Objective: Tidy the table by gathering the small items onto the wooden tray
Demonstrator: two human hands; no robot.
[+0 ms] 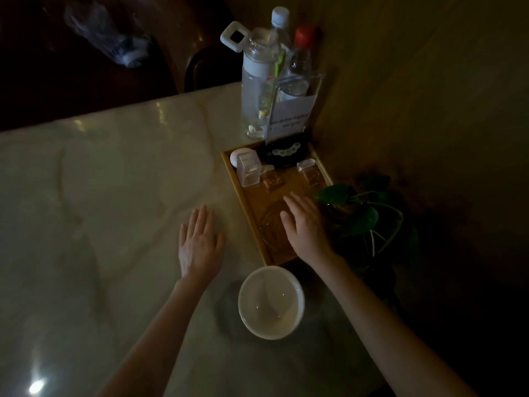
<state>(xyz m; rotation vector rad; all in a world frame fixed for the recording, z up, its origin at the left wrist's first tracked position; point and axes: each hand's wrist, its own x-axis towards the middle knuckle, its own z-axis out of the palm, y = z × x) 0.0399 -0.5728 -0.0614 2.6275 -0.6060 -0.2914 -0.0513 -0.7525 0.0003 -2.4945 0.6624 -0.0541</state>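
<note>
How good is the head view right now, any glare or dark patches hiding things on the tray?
Head view: dim overall, with the right side by the plant nearly black. Glare sits only on the table at lower left, off the wooden tray. A clear glass dish under the right hand is hard to make out. Wide-angle distortion tilts the bottles.

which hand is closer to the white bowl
About even, slightly the right. The right hand lies over the wooden tray just beyond the white bowl; the left hand rests beyond-left.
</note>
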